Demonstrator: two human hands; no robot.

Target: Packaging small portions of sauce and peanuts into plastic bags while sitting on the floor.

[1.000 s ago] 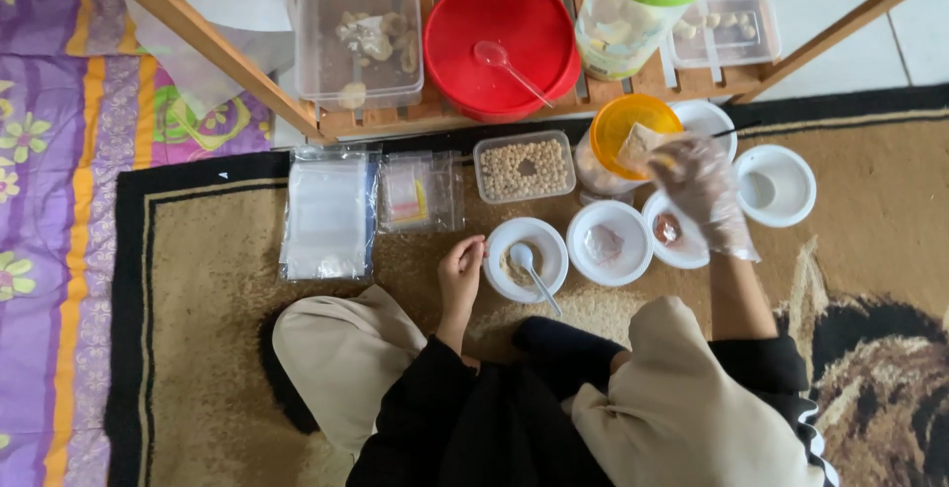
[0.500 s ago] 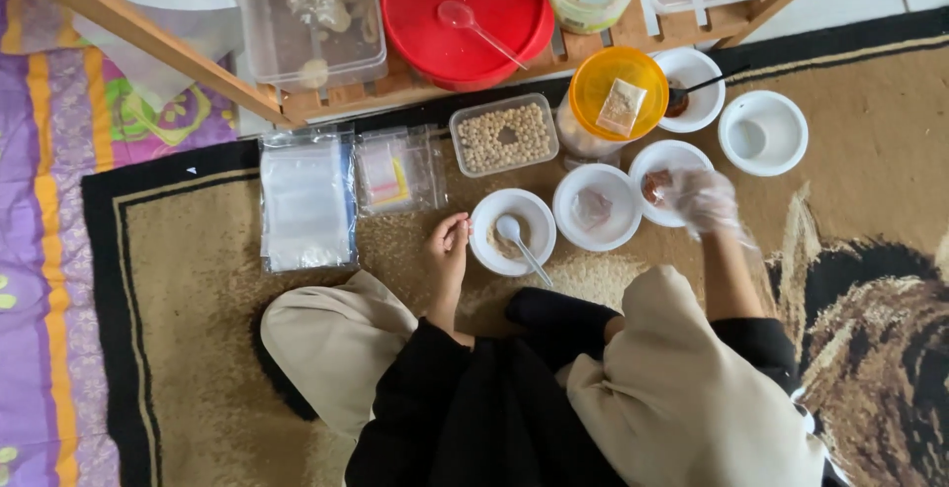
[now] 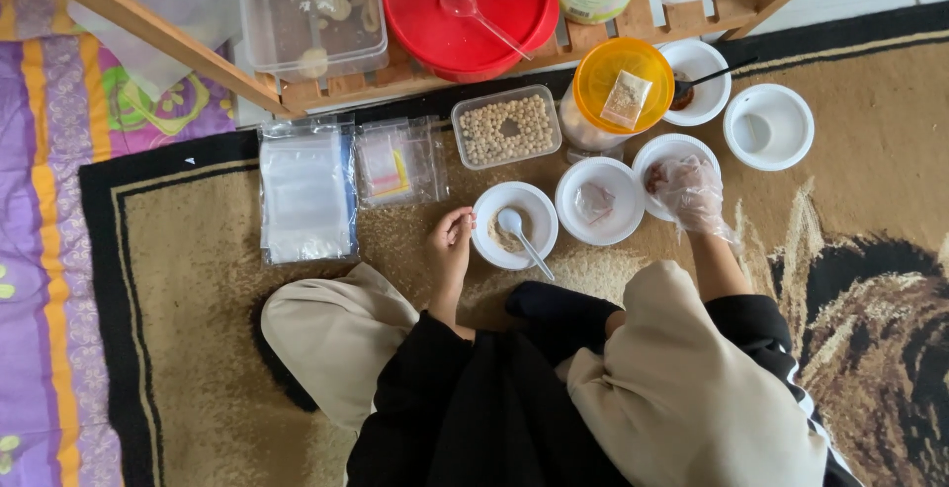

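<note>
Bowl (image 3: 514,225) with spoon (image 3: 522,240) touches the bare left hand (image 3: 450,248) at its 3 o'clock, fingers pinching the rim. Gloved right hand (image 3: 689,193) curls over another bowl (image 3: 675,156); whether it clasps anything, I cannot tell.

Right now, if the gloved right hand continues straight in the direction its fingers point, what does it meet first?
The right hand points up and slightly left, over a white bowl. Past that bowl's rim, it would probably first meet the orange-lidded jar, though height is unclear.
</note>
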